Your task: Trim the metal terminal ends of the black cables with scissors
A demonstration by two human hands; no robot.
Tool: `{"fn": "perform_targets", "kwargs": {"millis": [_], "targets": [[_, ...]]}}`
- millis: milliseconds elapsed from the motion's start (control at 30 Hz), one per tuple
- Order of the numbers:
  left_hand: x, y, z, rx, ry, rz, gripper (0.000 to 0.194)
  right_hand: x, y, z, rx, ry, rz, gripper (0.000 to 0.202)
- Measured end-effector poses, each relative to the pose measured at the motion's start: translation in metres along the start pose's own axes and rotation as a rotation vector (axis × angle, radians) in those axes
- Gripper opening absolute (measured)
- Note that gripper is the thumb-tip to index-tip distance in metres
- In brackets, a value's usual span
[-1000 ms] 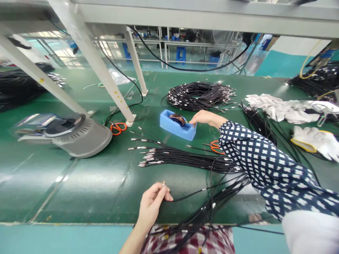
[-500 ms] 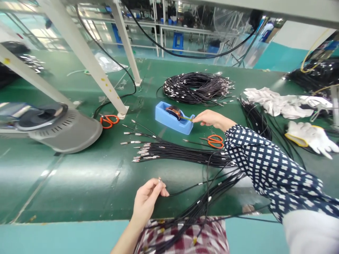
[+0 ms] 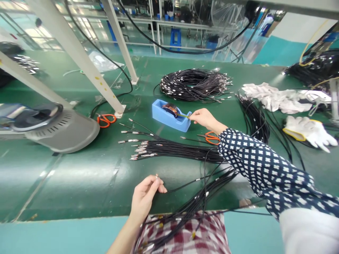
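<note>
your left hand (image 3: 146,192) pinching one black cable (image 3: 181,188), your right hand (image 3: 203,118) pinching tape (image 3: 182,115) at one blue dispenser (image 3: 169,121), two orange-handled scissors (image 3: 106,120) nearby

Your right arm wears a navy sleeve (image 3: 265,169) at the right of the frame, printed all over with small white four-lobed motifs. Its fabric creases along the forearm and draws in towards your right hand (image 3: 203,118). Plain white cloth (image 3: 308,229) covers your upper arm at the lower right corner. Your left hand (image 3: 145,194) and forearm are bare. Maroon-and-white checked cloth (image 3: 212,234) covers your lap, bottom centre.
</note>
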State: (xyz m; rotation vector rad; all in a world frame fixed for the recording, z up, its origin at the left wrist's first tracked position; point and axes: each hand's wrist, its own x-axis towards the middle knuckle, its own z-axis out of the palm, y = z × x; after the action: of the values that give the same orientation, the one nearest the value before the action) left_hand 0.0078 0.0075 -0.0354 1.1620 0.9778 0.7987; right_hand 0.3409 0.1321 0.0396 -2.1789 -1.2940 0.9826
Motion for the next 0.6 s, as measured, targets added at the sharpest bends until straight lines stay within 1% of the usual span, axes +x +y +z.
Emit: {"fn": "perform_targets", "kwargs": {"millis": [100,200,300,367,400,467,500,533,600], "targets": [[0.001,0.004,0.0,0.033,-0.009,-0.004,0.035,-0.002,-0.006,0.0,-0.037,0.023,0.001,0.038],[0.0,0.009,-0.001,0.143,-0.023,0.065,0.036,-0.008,-0.014,0.001,-0.061,0.05,0.011,0.038],[-0.005,0.013,0.0,0.227,-0.012,0.15,0.036,-0.021,-0.015,0.003,-0.068,0.096,0.027,0.037],[-0.01,0.016,0.002,0.203,0.003,0.162,0.037,-0.035,-0.011,0.006,-0.049,0.106,0.023,0.038],[-0.013,0.017,0.003,0.174,0.001,0.146,0.037,-0.044,-0.007,0.007,-0.028,0.088,0.012,0.038],[-0.018,0.021,0.005,0.102,-0.019,0.084,0.035,-0.063,-0.001,0.012,0.036,0.003,-0.024,0.037],[-0.02,0.024,0.007,0.071,-0.049,0.037,0.035,-0.073,0.002,0.016,0.081,-0.061,-0.047,0.037],[-0.021,0.027,0.009,0.028,-0.049,0.015,0.035,-0.085,0.004,0.02,0.132,-0.138,-0.07,0.032],[-0.022,0.036,0.015,-0.045,-0.041,0.007,0.032,-0.11,0.006,0.032,0.255,-0.298,-0.121,0.03]]}}
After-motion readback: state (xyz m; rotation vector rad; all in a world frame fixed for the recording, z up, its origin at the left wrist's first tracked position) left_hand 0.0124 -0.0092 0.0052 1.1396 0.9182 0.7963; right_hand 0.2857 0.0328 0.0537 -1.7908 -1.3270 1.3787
